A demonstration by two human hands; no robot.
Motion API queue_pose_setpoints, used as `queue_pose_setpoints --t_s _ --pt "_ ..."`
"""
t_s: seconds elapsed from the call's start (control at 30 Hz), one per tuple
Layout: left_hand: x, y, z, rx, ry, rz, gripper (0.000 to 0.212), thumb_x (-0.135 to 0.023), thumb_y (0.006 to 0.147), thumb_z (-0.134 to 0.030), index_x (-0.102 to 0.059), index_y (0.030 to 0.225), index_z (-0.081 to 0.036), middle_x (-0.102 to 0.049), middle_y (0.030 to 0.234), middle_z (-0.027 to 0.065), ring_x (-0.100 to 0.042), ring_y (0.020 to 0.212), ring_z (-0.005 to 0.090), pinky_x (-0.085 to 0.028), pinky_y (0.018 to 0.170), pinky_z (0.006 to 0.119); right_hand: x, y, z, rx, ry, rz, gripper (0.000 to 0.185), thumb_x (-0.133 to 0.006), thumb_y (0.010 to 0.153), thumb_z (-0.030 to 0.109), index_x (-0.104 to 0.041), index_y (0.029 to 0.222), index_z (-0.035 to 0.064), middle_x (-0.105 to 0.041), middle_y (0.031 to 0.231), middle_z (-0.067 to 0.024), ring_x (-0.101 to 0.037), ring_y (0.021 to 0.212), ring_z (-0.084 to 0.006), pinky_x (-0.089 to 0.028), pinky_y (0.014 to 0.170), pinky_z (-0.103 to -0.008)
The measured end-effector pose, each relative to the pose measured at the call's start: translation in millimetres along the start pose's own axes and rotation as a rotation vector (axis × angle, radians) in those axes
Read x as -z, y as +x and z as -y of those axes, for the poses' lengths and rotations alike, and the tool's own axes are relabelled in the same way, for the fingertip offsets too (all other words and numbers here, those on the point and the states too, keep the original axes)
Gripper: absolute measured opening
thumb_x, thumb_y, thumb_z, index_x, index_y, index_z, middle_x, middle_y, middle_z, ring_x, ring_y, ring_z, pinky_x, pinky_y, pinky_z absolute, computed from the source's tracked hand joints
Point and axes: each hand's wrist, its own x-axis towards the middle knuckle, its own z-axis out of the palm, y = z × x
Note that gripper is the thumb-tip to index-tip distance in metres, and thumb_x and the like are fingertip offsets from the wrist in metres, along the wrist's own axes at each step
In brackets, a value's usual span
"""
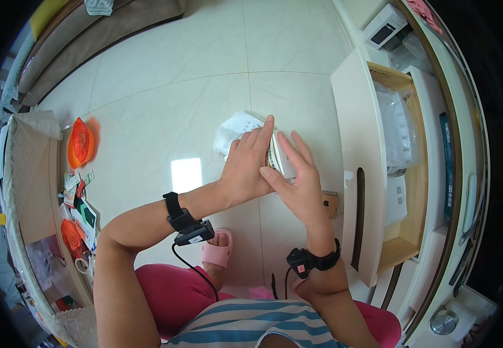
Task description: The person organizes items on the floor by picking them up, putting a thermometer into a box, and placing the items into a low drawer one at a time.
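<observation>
My left hand [251,163] lies flat, fingers pointing forward, against the left side of a small white box [280,157] that bears writing. At the box's right side is my right hand [297,178], its thumb reaching across the near end and its fingers spread. The hands partly hide the box, and how firmly either one grips it cannot be told. Beyond and left of my left hand, a white plastic bag [238,127] with printing lies on the tiled floor.
An open drawer [397,250] at the right holds clear plastic packages [393,130] and a white box [396,200]. A spiral notebook [329,203] lies beside it. Orange plastic items [80,143] and papers sit at the left, below a grey sofa [103,37].
</observation>
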Motion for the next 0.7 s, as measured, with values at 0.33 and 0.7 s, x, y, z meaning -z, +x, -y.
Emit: queue_pose_setpoints --t_s 0.33,0.7 --pt "25 19 1 0.202 -0.789 0.277 0.085 -0.075 0.083 -0.024 -0.025 0.15 -0.009 -0.047 0.137 0.0129 -0.045 0.127 0.0233 -0.037 0.106 0.039 38 1 -7 -0.102 0.36 0.035 0.047 -0.062 0.086 0.004 -0.053 0.132 0.0001 -0.05 0.137 -0.0176 -0.054 0.12 -0.0227 -0.047 0.094 -0.0315" --pt "11 24 -15 0.04 -0.835 0.296 0.062 -0.068 0.088 -0.009 -0.041 0.144 -0.008 -0.055 0.125 0.0059 -0.049 0.118 0.0138 -0.038 0.104 0.03 75 -10 35 -0.097 -0.168 -0.047 0.039 -0.064 0.087 0.014 -0.057 0.123 0.0007 -0.061 0.114 -0.0197 -0.063 0.098 -0.0316 -0.051 0.082 -0.0357"
